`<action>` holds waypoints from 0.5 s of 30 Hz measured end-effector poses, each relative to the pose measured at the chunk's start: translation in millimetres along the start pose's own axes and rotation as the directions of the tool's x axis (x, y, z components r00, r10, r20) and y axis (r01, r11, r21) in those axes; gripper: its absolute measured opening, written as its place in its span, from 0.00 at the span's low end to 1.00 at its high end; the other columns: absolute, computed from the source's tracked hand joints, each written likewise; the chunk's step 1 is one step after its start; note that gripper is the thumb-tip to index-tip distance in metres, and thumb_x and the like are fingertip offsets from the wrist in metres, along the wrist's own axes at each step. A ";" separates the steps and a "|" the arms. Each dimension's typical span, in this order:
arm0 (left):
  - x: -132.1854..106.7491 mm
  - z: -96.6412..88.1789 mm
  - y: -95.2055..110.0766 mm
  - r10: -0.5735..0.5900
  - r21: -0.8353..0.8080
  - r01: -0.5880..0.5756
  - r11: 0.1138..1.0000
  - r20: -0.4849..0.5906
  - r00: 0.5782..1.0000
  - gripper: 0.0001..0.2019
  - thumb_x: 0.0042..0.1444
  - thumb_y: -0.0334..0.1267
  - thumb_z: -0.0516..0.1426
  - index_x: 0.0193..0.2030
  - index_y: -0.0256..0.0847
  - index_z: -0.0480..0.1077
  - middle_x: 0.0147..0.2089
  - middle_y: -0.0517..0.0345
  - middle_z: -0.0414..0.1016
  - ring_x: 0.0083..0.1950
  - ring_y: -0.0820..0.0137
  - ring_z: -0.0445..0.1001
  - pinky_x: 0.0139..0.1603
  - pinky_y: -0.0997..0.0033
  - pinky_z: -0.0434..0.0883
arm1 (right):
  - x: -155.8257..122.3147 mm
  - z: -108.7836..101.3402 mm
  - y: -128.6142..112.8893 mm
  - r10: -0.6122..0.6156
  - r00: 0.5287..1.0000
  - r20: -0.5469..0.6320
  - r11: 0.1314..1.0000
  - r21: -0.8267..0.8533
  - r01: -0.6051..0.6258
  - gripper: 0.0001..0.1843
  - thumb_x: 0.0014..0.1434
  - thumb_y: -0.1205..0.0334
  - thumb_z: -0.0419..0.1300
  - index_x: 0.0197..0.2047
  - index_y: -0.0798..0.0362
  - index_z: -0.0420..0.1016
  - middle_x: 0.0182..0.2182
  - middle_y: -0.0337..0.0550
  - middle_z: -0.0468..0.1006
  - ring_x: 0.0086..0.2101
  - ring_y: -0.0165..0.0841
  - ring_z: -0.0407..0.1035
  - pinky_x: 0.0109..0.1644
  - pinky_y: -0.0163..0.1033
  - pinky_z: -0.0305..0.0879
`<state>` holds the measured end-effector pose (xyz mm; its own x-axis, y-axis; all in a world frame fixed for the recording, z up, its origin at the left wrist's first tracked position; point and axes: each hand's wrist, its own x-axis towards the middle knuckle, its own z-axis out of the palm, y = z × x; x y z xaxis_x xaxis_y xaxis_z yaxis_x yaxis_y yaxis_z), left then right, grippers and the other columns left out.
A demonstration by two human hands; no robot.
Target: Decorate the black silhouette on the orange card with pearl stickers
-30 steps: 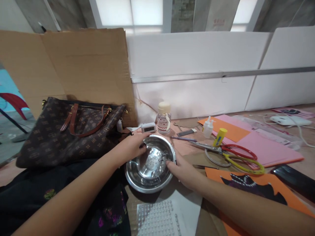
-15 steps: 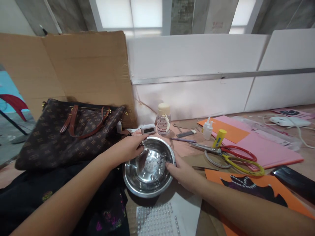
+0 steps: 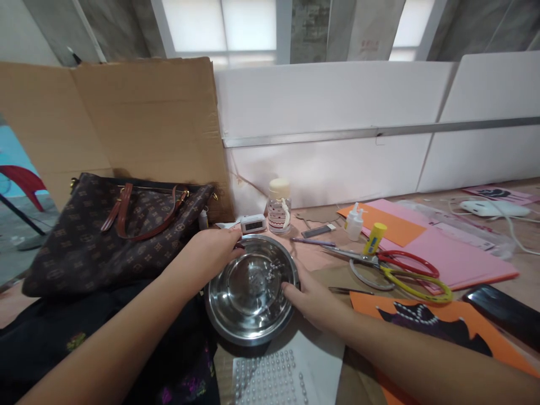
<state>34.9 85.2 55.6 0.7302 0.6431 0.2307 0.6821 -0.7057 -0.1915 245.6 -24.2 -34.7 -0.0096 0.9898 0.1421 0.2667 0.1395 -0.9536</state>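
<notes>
pinching the steel bowl [image 3: 240, 318] by its rim, with the grip of the left hand [image 3: 220, 247] at the far left and of the right hand [image 3: 307, 293] at the right. holding it between the small white device [image 3: 253, 224] and the pearl sheet [image 3: 264, 377].

Brown handbag [image 3: 109, 250], cream-lidded bottle [image 3: 278, 212], red chair [image 3: 26, 180]

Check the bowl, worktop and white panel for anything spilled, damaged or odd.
A crooked brownish line marks the white panel left of the bottle, crack or stain, I can't tell. No spill shows around the metal bowl.
</notes>
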 end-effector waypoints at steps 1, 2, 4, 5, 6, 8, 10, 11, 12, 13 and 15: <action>-1.1 -1.7 1.3 -0.007 0.020 0.007 1.000 -0.003 1.000 0.17 0.64 0.39 0.60 0.58 0.37 0.73 0.42 0.45 0.83 0.43 0.52 0.82 0.41 0.62 0.74 | -0.2 0.0 -0.4 0.000 1.000 0.000 1.000 -0.002 0.000 0.31 0.58 0.61 0.57 0.64 0.55 0.64 0.55 0.54 0.76 0.57 0.49 0.68 0.64 0.57 0.60; -2.2 -3.2 2.8 -0.014 0.038 0.014 0.999 -0.007 1.000 0.16 0.64 0.39 0.61 0.56 0.36 0.74 0.41 0.45 0.83 0.42 0.52 0.82 0.40 0.62 0.74 | -0.5 0.0 -1.1 0.000 1.000 0.000 1.000 -0.004 0.000 0.30 0.58 0.61 0.57 0.64 0.55 0.64 0.55 0.54 0.76 0.56 0.49 0.69 0.64 0.57 0.61; -4.1 -4.7 6.3 -0.024 0.069 0.025 0.997 -0.013 1.000 0.13 0.64 0.39 0.61 0.52 0.34 0.75 0.37 0.44 0.83 0.38 0.51 0.82 0.37 0.61 0.74 | -1.3 -0.2 -2.4 0.000 1.000 -0.005 1.000 -0.010 0.000 0.28 0.59 0.61 0.57 0.63 0.54 0.65 0.53 0.53 0.77 0.56 0.48 0.69 0.65 0.57 0.59; -4.8 -4.5 8.0 -0.026 0.081 0.027 0.996 -0.015 1.000 0.11 0.65 0.38 0.60 0.50 0.34 0.76 0.36 0.44 0.82 0.37 0.52 0.82 0.36 0.62 0.74 | -1.7 -0.3 -2.9 -0.001 1.000 -0.007 1.000 -0.012 0.001 0.28 0.59 0.61 0.57 0.63 0.54 0.65 0.53 0.53 0.77 0.56 0.48 0.68 0.66 0.57 0.58; -5.2 -3.4 9.4 -0.023 0.090 0.025 0.996 -0.016 1.000 0.10 0.65 0.36 0.59 0.49 0.34 0.76 0.35 0.45 0.82 0.36 0.53 0.82 0.36 0.62 0.74 | -1.8 -0.5 -3.1 -0.001 1.000 -0.010 1.000 -0.012 0.001 0.28 0.59 0.62 0.57 0.63 0.54 0.65 0.53 0.52 0.77 0.57 0.48 0.68 0.67 0.57 0.57; -4.9 1.5 10.9 -0.008 0.101 0.009 0.995 -0.013 1.000 0.09 0.67 0.32 0.56 0.49 0.34 0.76 0.36 0.45 0.82 0.36 0.56 0.82 0.37 0.64 0.74 | -1.7 -0.7 -2.8 0.002 1.000 -0.011 1.000 -0.006 -0.002 0.29 0.58 0.62 0.58 0.63 0.54 0.65 0.54 0.52 0.76 0.57 0.48 0.68 0.67 0.57 0.57; -3.1 9.6 9.4 0.016 0.105 -0.015 0.994 -0.003 1.000 0.10 0.68 0.29 0.54 0.51 0.33 0.75 0.37 0.45 0.82 0.37 0.59 0.82 0.38 0.65 0.75 | -1.0 -0.8 -2.0 0.006 1.000 -0.009 1.000 0.009 -0.006 0.31 0.58 0.63 0.58 0.65 0.53 0.64 0.55 0.51 0.76 0.57 0.47 0.68 0.66 0.56 0.59; -1.8 14.5 7.6 0.027 0.107 -0.028 0.994 0.003 1.000 0.11 0.68 0.29 0.54 0.52 0.32 0.74 0.39 0.45 0.82 0.38 0.60 0.82 0.39 0.65 0.76 | -0.7 -0.7 -1.6 0.010 1.000 -0.008 1.000 0.017 -0.009 0.31 0.58 0.62 0.57 0.65 0.52 0.63 0.55 0.51 0.76 0.57 0.47 0.68 0.65 0.56 0.59; -0.5 19.5 5.2 0.038 0.108 -0.038 0.993 0.007 0.999 0.11 0.68 0.29 0.55 0.54 0.32 0.73 0.40 0.46 0.82 0.39 0.61 0.82 0.40 0.64 0.77 | -0.4 -0.6 -1.3 0.013 1.000 -0.007 1.000 0.026 -0.012 0.31 0.59 0.62 0.57 0.66 0.53 0.63 0.55 0.51 0.76 0.57 0.47 0.68 0.65 0.56 0.60; 0.7 24.6 2.5 0.046 0.109 -0.047 0.993 0.010 0.999 0.11 0.68 0.30 0.55 0.55 0.32 0.72 0.43 0.47 0.81 0.39 0.62 0.82 0.41 0.63 0.78 | -0.2 -0.5 -1.0 0.014 1.000 -0.005 0.999 0.035 -0.014 0.31 0.59 0.62 0.57 0.66 0.53 0.62 0.55 0.52 0.76 0.58 0.47 0.68 0.65 0.56 0.60; 2.4 33.9 -2.4 0.057 0.108 -0.058 0.992 0.008 0.998 0.12 0.69 0.34 0.57 0.56 0.34 0.71 0.48 0.49 0.80 0.42 0.64 0.81 0.45 0.59 0.79 | -0.2 -0.4 -0.7 0.015 1.000 0.000 0.998 0.053 -0.015 0.31 0.59 0.61 0.57 0.65 0.54 0.63 0.55 0.52 0.77 0.58 0.47 0.68 0.65 0.55 0.60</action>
<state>36.4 98.5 24.2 0.7682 0.6042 0.2117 0.6392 -0.7054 -0.3063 245.8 -24.5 -34.0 -0.0056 0.9917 0.1282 0.2152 0.1264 -0.9684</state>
